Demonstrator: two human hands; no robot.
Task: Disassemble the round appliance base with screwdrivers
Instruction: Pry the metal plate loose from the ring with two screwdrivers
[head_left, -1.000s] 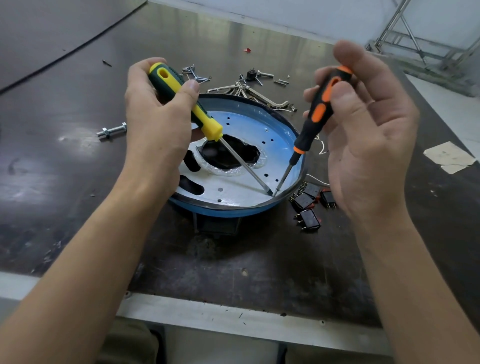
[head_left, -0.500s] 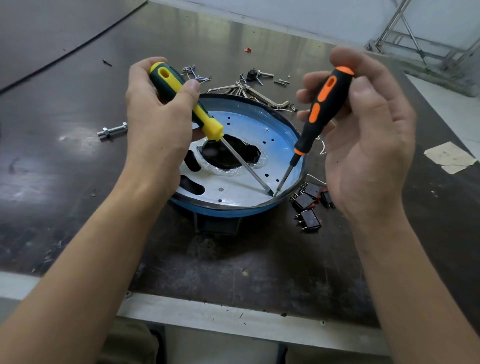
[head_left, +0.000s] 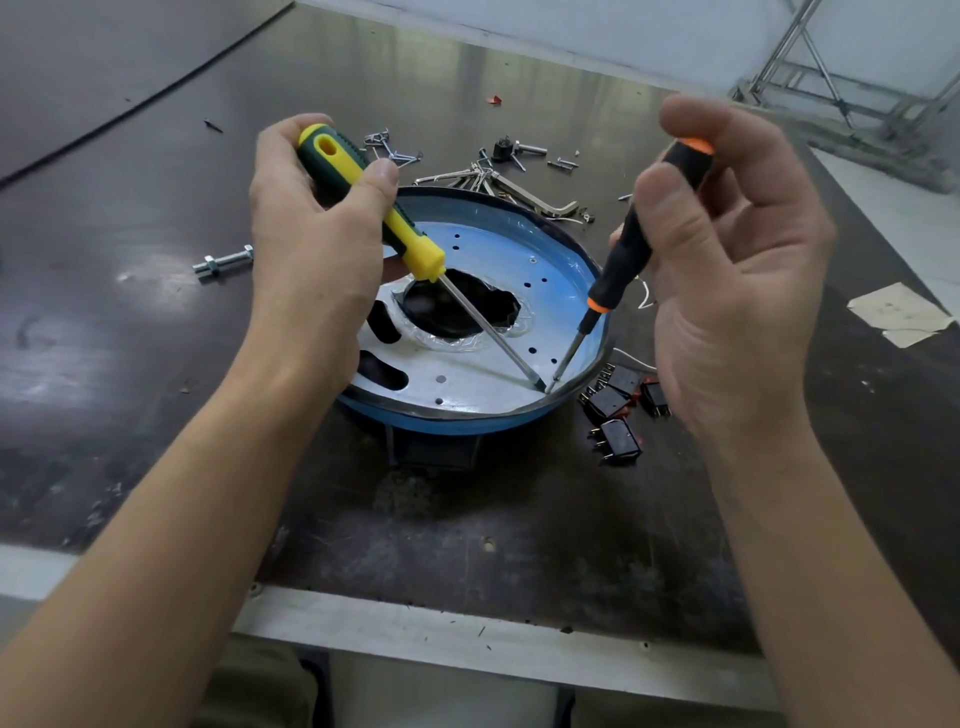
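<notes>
**Two screwdriver tips meet at the base's near-right rim**

At the far left a bolt (head_left: 223, 262) lies on the dark table (head_left: 467, 519). The left hand (head_left: 311, 228) has fingers and thumb wrapped round the handle of the yellow screwdriver (head_left: 374, 200), whose shaft slants down and right across the round base (head_left: 467, 410). The base sits mid-table, open side up, with a blue rim around a pale plate that has a dark central hole. Loose screws and brackets (head_left: 498, 171) lie beyond it.

The black-and-orange screwdriver (head_left: 623, 260) comes down from the right, and its tip meets the yellow one's at the plate's near-right edge, against the rim. The right hand (head_left: 737, 291) pinches that handle between thumb and fingertips. Small black switches (head_left: 618, 410) lie just right of the base.

The step looks like freeing a fastener or seam at that spot, though whether a screw sits under the tips cannot be told. Next, one tip likely needs to brace while the other turns or levers. Neither hand holds the base, so it may slide.
</notes>
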